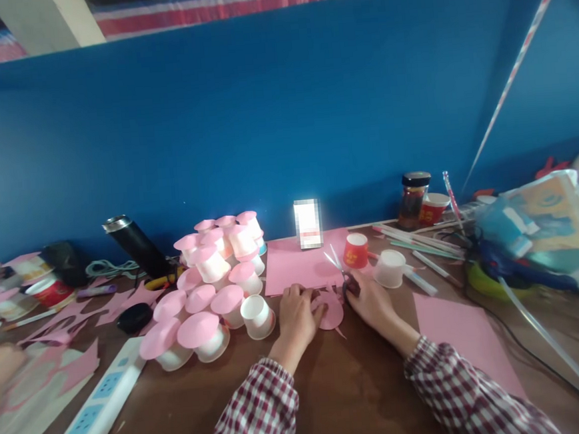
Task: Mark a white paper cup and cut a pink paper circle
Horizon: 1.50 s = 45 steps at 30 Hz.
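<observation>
My left hand (297, 318) has its thumb and fingers on the left edge of a round pink paper piece (331, 311), pinching it low over the brown table. A thin strip of paper trails off the circle's lower right. In my right hand (371, 304) are scissors (333, 259), blades pointing away from me and spread apart, above the circle's right side. Pink paper sheets (288, 270) lie just beyond both hands. A plain white cup (257, 315) stands left of my left hand. Past my right hand are an upside-down red cup (356, 250) and a white cup (390, 267).
Cups topped with pink paper discs (202, 327) crowd the left. Nearby are a tilted black flask (136, 246), a white power strip (101, 399) and another person's hand (0, 367). To the right lie a pink sheet (464, 337), straws, a dark jar (413, 200) and plastic bags (545, 223).
</observation>
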### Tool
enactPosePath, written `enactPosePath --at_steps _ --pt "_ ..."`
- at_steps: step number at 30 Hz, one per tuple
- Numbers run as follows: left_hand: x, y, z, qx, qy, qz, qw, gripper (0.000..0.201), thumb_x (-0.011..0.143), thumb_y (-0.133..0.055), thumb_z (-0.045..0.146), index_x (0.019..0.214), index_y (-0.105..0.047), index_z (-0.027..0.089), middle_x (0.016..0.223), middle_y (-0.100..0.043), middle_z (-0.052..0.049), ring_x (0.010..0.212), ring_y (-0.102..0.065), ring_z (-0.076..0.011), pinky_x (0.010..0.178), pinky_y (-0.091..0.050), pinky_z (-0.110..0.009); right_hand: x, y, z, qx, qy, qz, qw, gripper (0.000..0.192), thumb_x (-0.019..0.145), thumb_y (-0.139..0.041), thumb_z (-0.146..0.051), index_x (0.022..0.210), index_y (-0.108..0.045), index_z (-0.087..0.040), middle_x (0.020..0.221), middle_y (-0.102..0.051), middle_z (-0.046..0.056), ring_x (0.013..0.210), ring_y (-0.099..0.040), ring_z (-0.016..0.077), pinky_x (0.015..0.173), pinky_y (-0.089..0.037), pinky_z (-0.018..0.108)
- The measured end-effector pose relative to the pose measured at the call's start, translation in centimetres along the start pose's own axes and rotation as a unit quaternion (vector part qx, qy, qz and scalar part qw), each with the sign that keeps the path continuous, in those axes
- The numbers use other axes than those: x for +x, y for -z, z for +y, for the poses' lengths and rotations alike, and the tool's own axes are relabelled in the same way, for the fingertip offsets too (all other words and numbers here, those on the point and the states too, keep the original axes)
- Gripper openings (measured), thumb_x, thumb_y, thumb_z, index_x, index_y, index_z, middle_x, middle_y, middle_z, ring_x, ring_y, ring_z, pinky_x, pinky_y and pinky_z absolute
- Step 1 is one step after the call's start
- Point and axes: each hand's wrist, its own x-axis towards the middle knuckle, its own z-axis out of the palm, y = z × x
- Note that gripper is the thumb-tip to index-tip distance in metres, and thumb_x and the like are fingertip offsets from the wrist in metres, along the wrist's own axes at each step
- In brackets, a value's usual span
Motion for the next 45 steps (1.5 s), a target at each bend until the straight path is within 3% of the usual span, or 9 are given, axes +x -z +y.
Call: enactPosePath --at_steps 8,12,17,22,25,29,34,42,45 --pt "-1.2 0.0 0.4 -0.098 -0.019 -0.007 0.995 0.014 0.077 -0.061 0.026 0.089 -0.063 0.018 0.093 -0.059 -0.007 0.094 -0.054 -0.0226 0.083 -0.042 -0.035 0.2 -0.6 0.8 0.086 -0.014 0.035 0.996 0.032 0.077 -0.053 -0.024 0.108 -0.046 -0.017 0.086 -0.066 0.008 0.076 -0.063 0.0223 0.065 -0.046 0.031" --pt "-1.0 0.1 0.3 -0.198 0.023 0.031 0.979 0.003 0.080 -0.056 0.022 0.081 -0.056 0.019 0.081 -0.062 -0.004 0.080 -0.058 -0.0189 0.074 -0.044 -0.031 0.1 -0.2 0.3 0.174 -0.007 0.075 0.982 0.020 0.077 -0.056 -0.030 0.092 -0.047 -0.019 0.079 -0.063 0.005 0.070 -0.062 0.0204 0.063 -0.046 0.030" --pt "-0.5 0.3 0.1 -0.338 0.079 0.092 0.933 0.010 0.084 -0.048 0.025 0.089 -0.054 0.019 0.076 -0.063 -0.002 0.068 -0.058 -0.0152 0.064 -0.043 -0.026 -1.2 0.3 -1.3 0.183 0.041 0.072 0.980 0.013 0.078 -0.058 -0.032 0.078 -0.051 -0.020 0.071 -0.062 0.003 0.062 -0.057 0.0170 0.059 -0.044 0.026" --pt "-0.5 0.1 0.5 -0.435 0.140 0.044 0.888 0.016 0.077 -0.048 0.017 0.084 -0.063 0.015 0.079 -0.066 -0.004 0.071 -0.059 -0.0153 0.067 -0.044 -0.026 -2.9 -0.7 -2.5 0.100 0.110 -0.023 0.989 0.004 0.076 -0.056 -0.022 0.075 -0.052 -0.022 0.065 -0.062 0.000 0.058 -0.056 0.0148 0.057 -0.040 0.023" --pt "-0.9 0.5 1.2 -0.532 0.106 0.023 0.840 0.025 0.085 -0.045 0.031 0.084 -0.064 0.014 0.075 -0.065 -0.004 0.069 -0.059 -0.0152 0.066 -0.046 -0.026 -3.4 -1.3 -2.8 0.034 0.098 -0.053 0.993 0.004 0.076 -0.055 -0.023 0.078 -0.053 -0.022 0.065 -0.063 -0.001 0.056 -0.058 0.0154 0.053 -0.037 0.022" --pt "-1.0 0.8 1.5 -0.490 0.072 0.029 0.868 0.032 0.081 -0.054 0.041 0.070 -0.064 0.013 0.068 -0.064 -0.002 0.065 -0.058 -0.0149 0.060 -0.043 -0.022 -3.6 -1.2 -3.0 -0.012 0.101 -0.075 0.992 0.015 0.076 -0.054 -0.021 0.091 -0.055 -0.021 0.078 -0.068 0.003 0.068 -0.064 0.0197 0.057 -0.039 0.023" --pt "-0.8 0.6 1.0 -0.445 0.120 0.095 0.882 0.034 0.083 -0.053 0.041 0.070 -0.067 0.013 0.063 -0.064 -0.002 0.063 -0.058 -0.0151 0.060 -0.043 -0.023 -3.6 -0.3 -3.9 0.065 0.149 -0.120 0.979 0.025 0.082 -0.055 -0.023 0.106 -0.057 -0.020 0.094 -0.070 0.006 0.078 -0.066 0.0208 0.067 -0.048 0.027" --pt "-1.7 2.3 2.9 -0.491 0.117 0.239 0.830 0.029 0.087 -0.049 0.037 0.089 -0.070 0.017 0.087 -0.068 -0.005 0.083 -0.061 -0.0170 0.076 -0.046 -0.027 -4.4 0.8 -4.7 0.194 0.176 0.195 0.945 0.020 0.086 -0.052 -0.019 0.104 -0.060 -0.021 0.101 -0.068 0.008 0.091 -0.065 0.0207 0.082 -0.053 0.034" --pt "-1.6 2.9 2.4 -0.484 0.129 0.270 0.822 0.030 0.088 -0.048 0.038 0.087 -0.069 0.016 0.081 -0.066 -0.004 0.079 -0.060 -0.0164 0.073 -0.046 -0.027 -3.8 0.6 -4.2 0.221 0.116 0.268 0.930 0.023 0.087 -0.050 -0.020 0.110 -0.054 -0.019 0.102 -0.064 0.009 0.089 -0.064 0.0197 0.080 -0.053 0.035"
